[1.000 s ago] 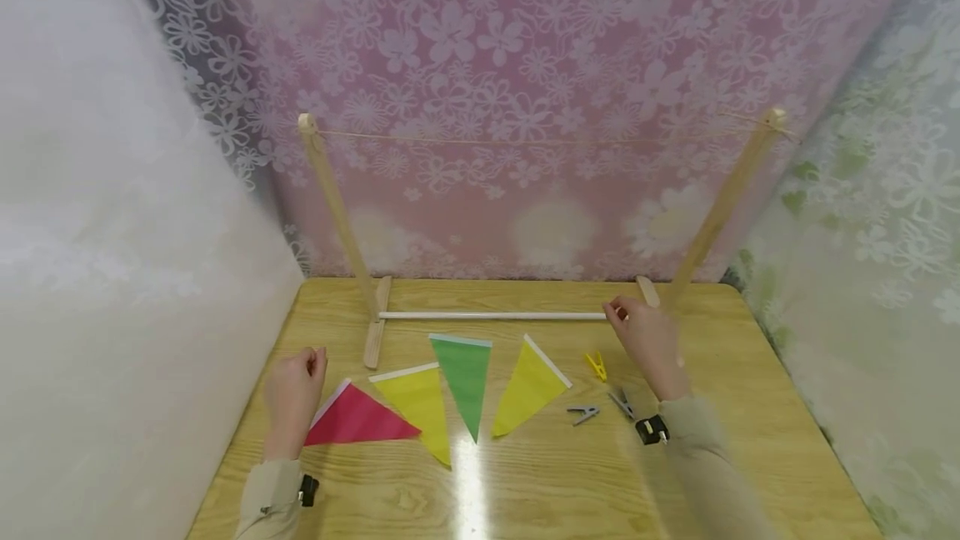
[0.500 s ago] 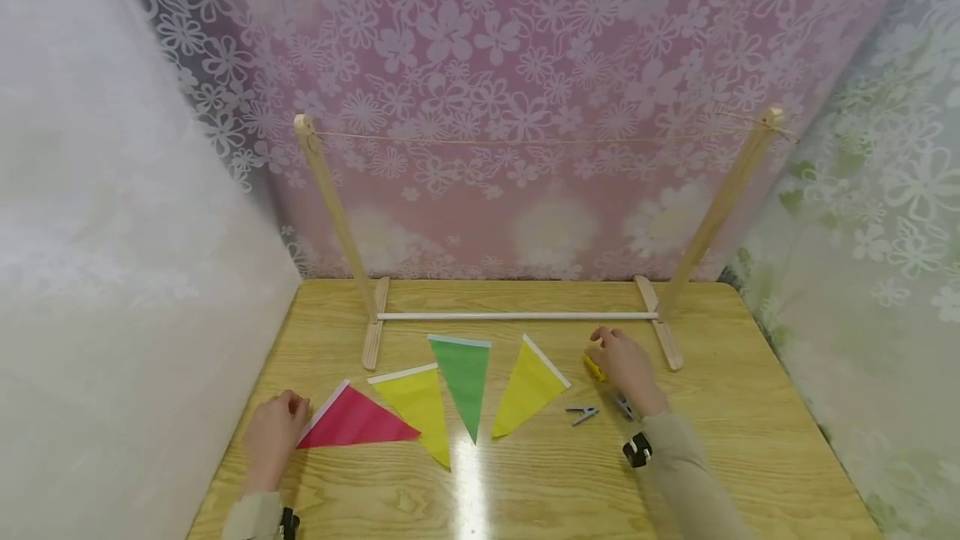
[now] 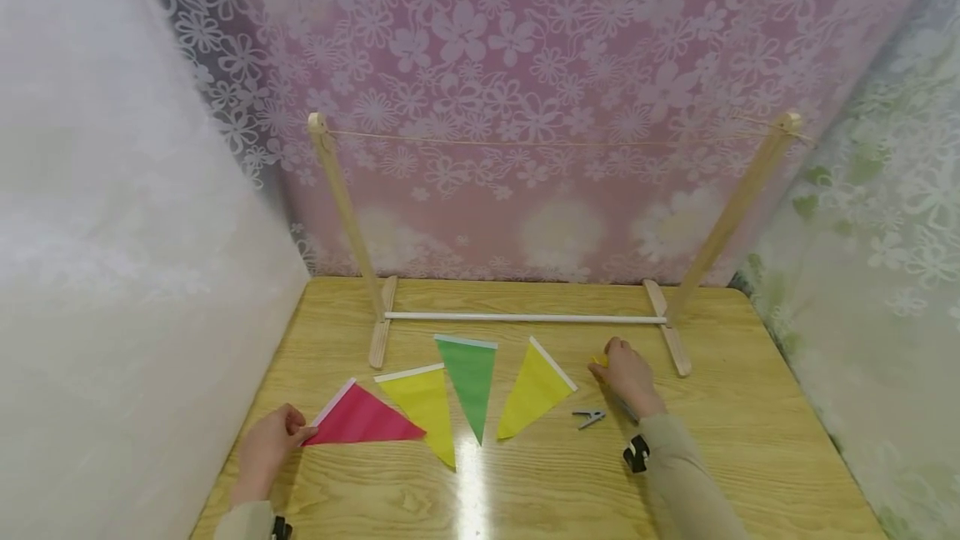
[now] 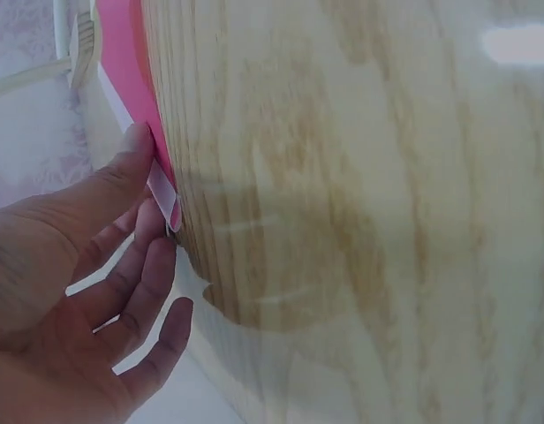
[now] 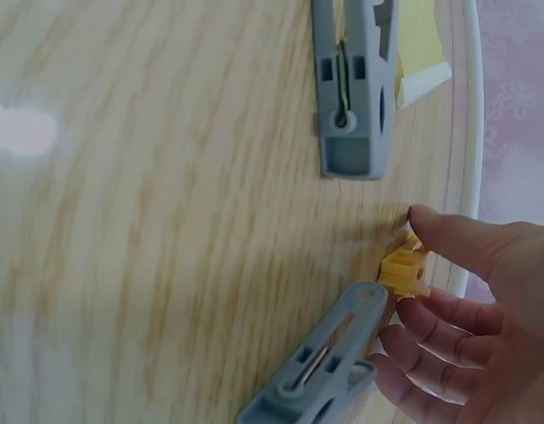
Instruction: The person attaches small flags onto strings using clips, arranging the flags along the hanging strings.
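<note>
At the table's left, my left hand (image 3: 268, 443) is at the corner of a red pennant (image 3: 363, 418). In the left wrist view its thumb (image 4: 135, 146) lies on the white-edged corner and the fingers are behind it, pinching the cloth. Right of the other pennants, my right hand (image 3: 628, 375) has thumb and fingers round a yellow clothespin (image 5: 404, 269), which they partly cover in the head view. Near that hand lie a grey clothespin (image 3: 589, 417) and a second grey clothespin (image 5: 316, 362), mostly hidden by the wrist in the head view.
A yellow pennant (image 3: 420, 394), a green pennant (image 3: 469, 373) and another yellow pennant (image 3: 534, 394) lie mid-table. Behind them stands a wooden frame (image 3: 351, 223) with a white bottom rod (image 3: 517, 317) and a thin string (image 3: 525, 142) between its post tops.
My left hand has moved down and left onto the red pennant's corner. My right hand has come from the frame's right foot down to the yellow clothespin and taken hold of it.
</note>
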Tool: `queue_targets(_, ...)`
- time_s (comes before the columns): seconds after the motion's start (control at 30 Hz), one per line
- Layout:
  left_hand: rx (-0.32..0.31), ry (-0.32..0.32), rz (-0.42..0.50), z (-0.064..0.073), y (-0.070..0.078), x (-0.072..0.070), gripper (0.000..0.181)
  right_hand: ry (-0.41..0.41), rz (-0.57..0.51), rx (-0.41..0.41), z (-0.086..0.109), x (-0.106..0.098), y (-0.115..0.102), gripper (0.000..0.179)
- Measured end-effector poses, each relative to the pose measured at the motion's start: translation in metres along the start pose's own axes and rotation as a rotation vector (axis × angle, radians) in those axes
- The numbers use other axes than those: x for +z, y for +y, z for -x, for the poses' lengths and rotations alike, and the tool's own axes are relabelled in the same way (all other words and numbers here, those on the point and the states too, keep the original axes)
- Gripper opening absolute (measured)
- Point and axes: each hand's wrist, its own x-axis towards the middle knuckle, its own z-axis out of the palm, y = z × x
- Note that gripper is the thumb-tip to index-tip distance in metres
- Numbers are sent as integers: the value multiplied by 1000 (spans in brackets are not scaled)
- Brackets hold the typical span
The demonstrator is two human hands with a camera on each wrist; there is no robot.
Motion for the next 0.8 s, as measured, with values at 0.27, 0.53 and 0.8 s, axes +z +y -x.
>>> queue_targets(0.27,34,-13,34,-2,3,3,16,-5,3,17,-3,1,1,37)
queue_targets(0.53,70,13,51,-6,5,-1,11,39,1,-12,-3,1,4,37)
queue_targets(0.8,143,97,184,-15,21,-14,6,177,-51,-110,-9,-5,6,33)
